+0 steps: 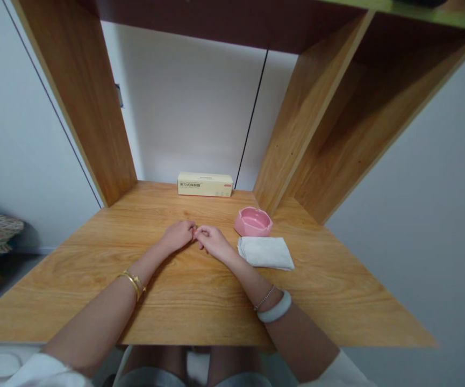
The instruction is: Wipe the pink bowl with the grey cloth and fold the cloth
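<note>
- Left of the bowl (253,230): left hand (179,235) and right hand (213,241), fingertips pinched on a small red item (194,234), mostly hidden.
- Bowl: open top, pink floor showing.
- Behind-left of bowl: box (205,185), contents hidden.
- Just before bowl: cloth (265,252).

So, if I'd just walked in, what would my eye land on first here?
Probably the left hand and right hand, meeting near the middle of the table at a tiny red thing, too small to make out. Next, the pink bowl stands out to their right, with a folded white cloth just in front of it. Behind the hands, a cream box sits at the back.
</note>
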A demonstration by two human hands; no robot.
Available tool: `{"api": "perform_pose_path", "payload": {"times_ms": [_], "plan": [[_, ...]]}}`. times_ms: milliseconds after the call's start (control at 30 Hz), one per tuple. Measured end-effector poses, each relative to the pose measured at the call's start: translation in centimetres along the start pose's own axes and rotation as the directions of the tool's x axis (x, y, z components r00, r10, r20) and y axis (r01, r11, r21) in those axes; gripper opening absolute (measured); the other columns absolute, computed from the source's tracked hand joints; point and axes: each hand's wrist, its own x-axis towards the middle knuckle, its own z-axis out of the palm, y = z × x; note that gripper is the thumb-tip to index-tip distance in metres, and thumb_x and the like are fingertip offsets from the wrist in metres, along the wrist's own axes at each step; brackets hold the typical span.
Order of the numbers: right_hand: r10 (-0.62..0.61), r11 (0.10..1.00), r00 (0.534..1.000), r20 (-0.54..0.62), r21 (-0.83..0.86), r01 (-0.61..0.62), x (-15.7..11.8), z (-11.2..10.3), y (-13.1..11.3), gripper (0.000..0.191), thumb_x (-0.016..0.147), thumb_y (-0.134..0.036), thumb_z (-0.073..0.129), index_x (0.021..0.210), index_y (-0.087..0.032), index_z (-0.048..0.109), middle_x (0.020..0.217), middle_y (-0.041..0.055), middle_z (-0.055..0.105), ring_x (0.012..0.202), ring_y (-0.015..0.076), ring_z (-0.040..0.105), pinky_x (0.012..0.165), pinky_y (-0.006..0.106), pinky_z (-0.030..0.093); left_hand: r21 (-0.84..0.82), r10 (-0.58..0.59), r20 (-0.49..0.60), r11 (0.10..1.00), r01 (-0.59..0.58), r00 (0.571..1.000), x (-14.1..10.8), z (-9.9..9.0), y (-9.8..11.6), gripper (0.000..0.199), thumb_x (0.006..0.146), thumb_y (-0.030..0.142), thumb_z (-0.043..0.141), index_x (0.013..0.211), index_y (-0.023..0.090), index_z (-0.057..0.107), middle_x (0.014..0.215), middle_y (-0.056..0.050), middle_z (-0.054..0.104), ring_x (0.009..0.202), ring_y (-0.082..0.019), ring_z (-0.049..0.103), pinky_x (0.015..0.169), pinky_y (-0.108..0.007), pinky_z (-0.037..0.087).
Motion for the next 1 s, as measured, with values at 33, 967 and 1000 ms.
{"api": "perform_pose_path", "payload": {"times_ms": [33,967,1000], "plan": [[-0.003,1.0,1.0,-0.002,0.002,0.003,-0.02,-0.01,0.0,0.017,0.078,-0.016,0.043,0.063,-0.017,0.049,0.043,-0.0082,0.044,0.035,0.0038,0.034,0.036,0.014,0.025,0.001,0.001,0.003,1.0,-0.001,1.0,0.05,0.03,-0.05,0.025,0.073,0.023,0.038,0.073,0.016,0.061,0.078,-0.008,0.066,0.07,-0.017,0.057,0.056,-0.024,0.035],[0.02,1.0,0.999,0.028,0.0,-0.02,0.09,-0.02,0.11,0.016,0.079,-0.016,0.044,0.064,-0.017,0.05,0.044,-0.0077,0.045,0.033,0.0036,0.036,0.033,0.014,0.024,0.024,0.025,0.003,0.999,-0.025,1.0,-0.06,-0.02,-0.02,0.027,0.076,0.026,0.038,0.076,0.017,0.064,0.078,-0.009,0.066,0.07,-0.019,0.058,0.056,-0.025,0.036],[0.021,1.0,0.999,0.028,-0.001,-0.021,0.09,-0.03,0.09,0.016,0.079,-0.016,0.044,0.064,-0.017,0.05,0.044,-0.0077,0.045,0.033,0.0035,0.036,0.033,0.014,0.024,0.023,0.025,0.003,0.999,-0.025,1.0,-0.08,-0.04,0.0,0.027,0.076,0.026,0.038,0.076,0.017,0.064,0.078,-0.009,0.066,0.069,-0.019,0.058,0.056,-0.025,0.036]]}}
